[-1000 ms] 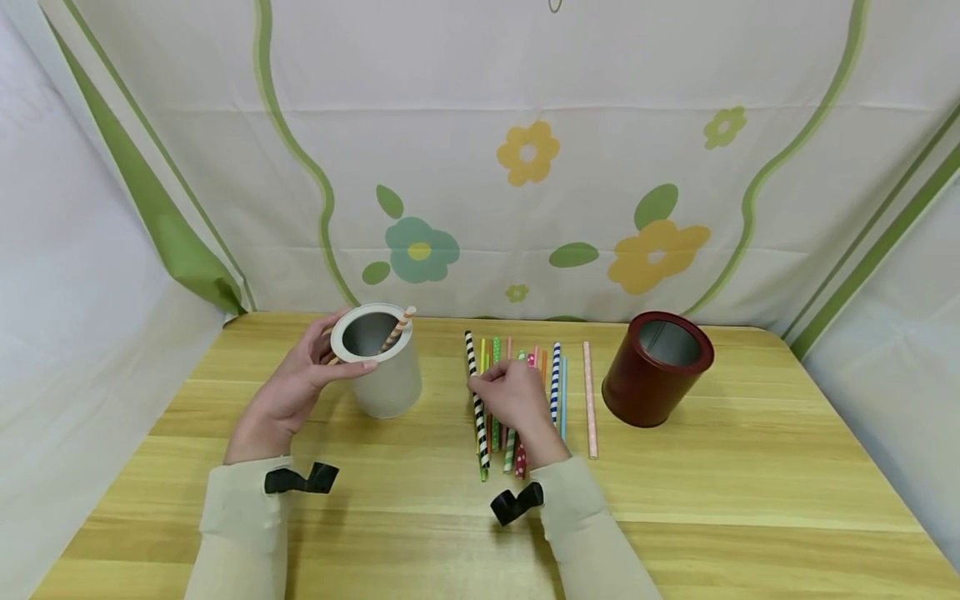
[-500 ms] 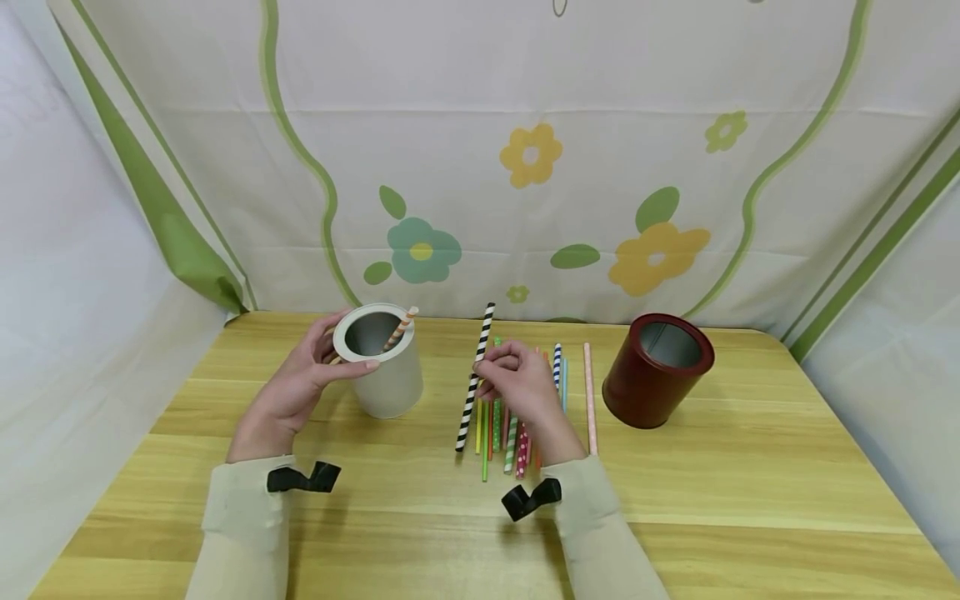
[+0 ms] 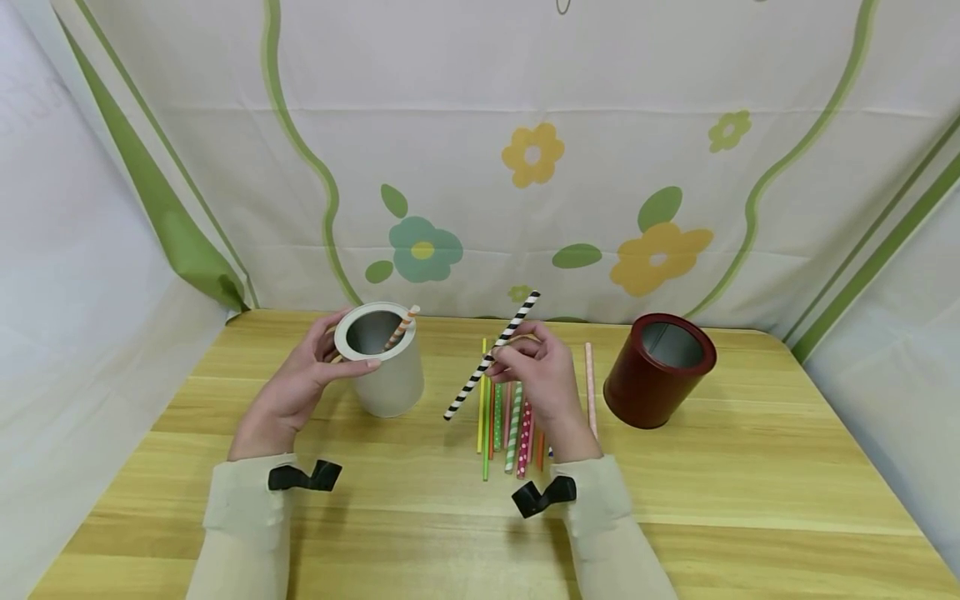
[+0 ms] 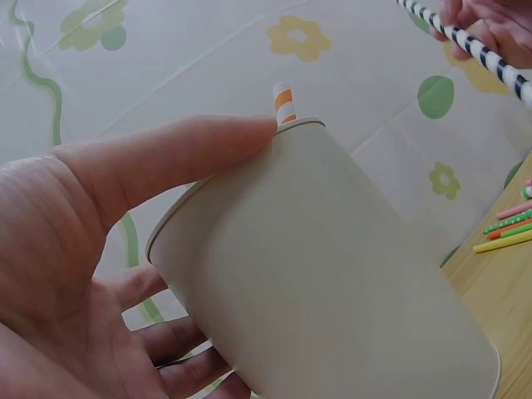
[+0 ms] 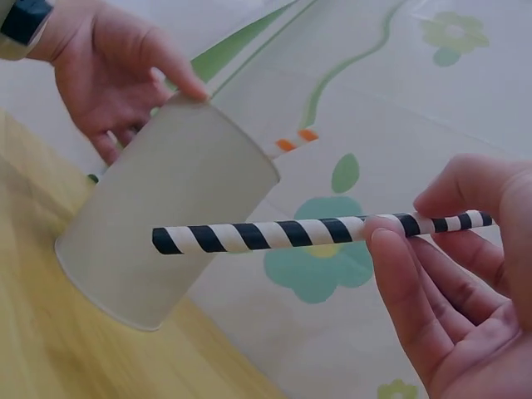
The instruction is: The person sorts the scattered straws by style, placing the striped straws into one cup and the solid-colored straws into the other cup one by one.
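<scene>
My left hand (image 3: 288, 392) holds a white can (image 3: 392, 387) at the left, its thumb along the rim and the other fingers round the far side. An orange-and-white striped paper straw (image 3: 403, 323) leans inside the can, its top poking above the rim. My right hand (image 3: 551, 379) pinches a black-and-white striped paper straw (image 3: 467, 390) near its middle, above the table and tilted down toward the can. In the right wrist view, that straw's free end (image 5: 208, 238) appears in front of the can, and I cannot tell the gap between them.
Several coloured paper straws (image 3: 513, 433) lie side by side under and beside my right hand. A pale pink straw (image 3: 589, 379) lies apart to their right. Farther right stands a dark red can (image 3: 648, 387). A patterned curtain (image 3: 480, 167) hangs behind the wooden table (image 3: 420, 517).
My right hand has lifted the black-and-white straw off the other straws and turned it, so its lower end swings left toward the white can. The left hand and white can stay put.
</scene>
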